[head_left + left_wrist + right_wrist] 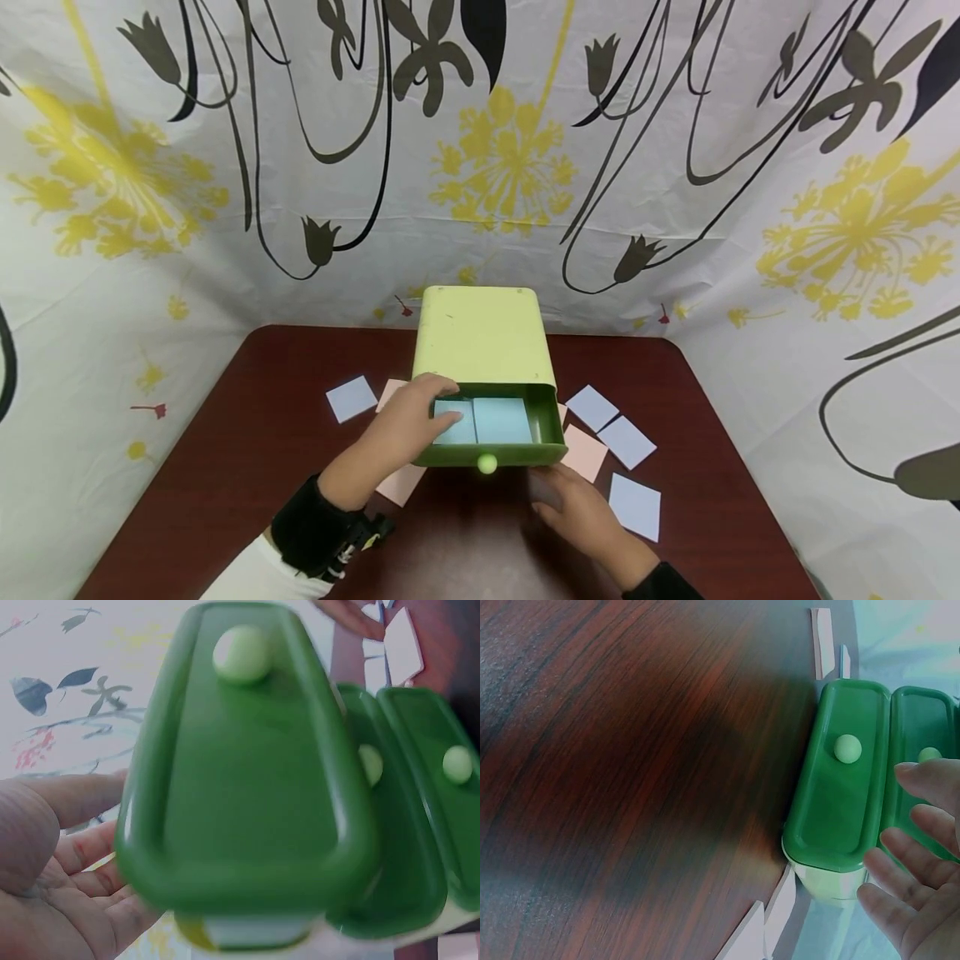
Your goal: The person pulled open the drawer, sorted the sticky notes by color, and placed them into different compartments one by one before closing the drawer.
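A light green drawer box [480, 337] stands on the dark wooden table [247, 450]. Its top drawer [491, 454] is pulled out, and pale blue cards [501, 419] lie inside. My left hand [435, 408] reaches over the drawer's left rim, its straight fingers resting on the left card. The left wrist view shows this hand [60, 862] with an open palm beside the dark green drawer front [247, 787] and its round knob [241, 654]. My right hand [558, 496] hovers just in front of the drawer, holding nothing. Its relaxed fingers [919, 877] are close to the drawer front [840, 795].
Loose cards lie around the box: blue ones [351, 397] [626, 442] [635, 504], pink ones [583, 452] [401, 483]. Two more shut drawers [420, 795] sit below the pulled-out one. Flower-printed cloth walls [675, 167] close in the table on three sides.
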`<state>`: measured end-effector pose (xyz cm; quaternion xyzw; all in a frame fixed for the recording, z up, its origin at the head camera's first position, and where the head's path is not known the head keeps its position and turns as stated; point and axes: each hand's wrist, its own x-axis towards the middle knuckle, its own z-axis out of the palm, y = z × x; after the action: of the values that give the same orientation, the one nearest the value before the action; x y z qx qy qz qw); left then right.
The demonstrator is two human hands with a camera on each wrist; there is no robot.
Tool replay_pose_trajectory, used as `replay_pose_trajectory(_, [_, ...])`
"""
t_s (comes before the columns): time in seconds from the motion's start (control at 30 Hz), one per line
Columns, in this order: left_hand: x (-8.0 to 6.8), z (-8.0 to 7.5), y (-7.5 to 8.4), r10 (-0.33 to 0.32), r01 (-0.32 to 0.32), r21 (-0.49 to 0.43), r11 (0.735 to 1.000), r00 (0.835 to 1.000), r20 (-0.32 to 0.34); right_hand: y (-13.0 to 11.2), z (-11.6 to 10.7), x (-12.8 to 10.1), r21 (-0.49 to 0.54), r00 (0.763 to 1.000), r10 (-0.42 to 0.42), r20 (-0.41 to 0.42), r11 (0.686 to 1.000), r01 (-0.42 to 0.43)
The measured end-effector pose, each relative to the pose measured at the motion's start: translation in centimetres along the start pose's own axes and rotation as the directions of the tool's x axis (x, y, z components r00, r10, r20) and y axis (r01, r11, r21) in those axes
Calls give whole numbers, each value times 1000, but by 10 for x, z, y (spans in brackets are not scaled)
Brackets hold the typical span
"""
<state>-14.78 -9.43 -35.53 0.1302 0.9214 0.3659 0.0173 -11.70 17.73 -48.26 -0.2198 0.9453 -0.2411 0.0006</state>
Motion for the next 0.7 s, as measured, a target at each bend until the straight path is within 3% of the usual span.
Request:
replay_pose_trajectory(0.17, [-1,-20,-14,-32,30,-49,998,998,-46,0,1,0,24,1000,-2,-2,1000,2])
replay_pose_trajectory(0.37, [9,-36,-36,-101,89,-144,986,991,-83,-3,4,1,60,999,-25,-29,998,27])
replay_pose_trajectory(0.7, [31,-44,-70,-227,196,-262,945,969,-95,-8,6,7,172,1000,-2,6,985,1])
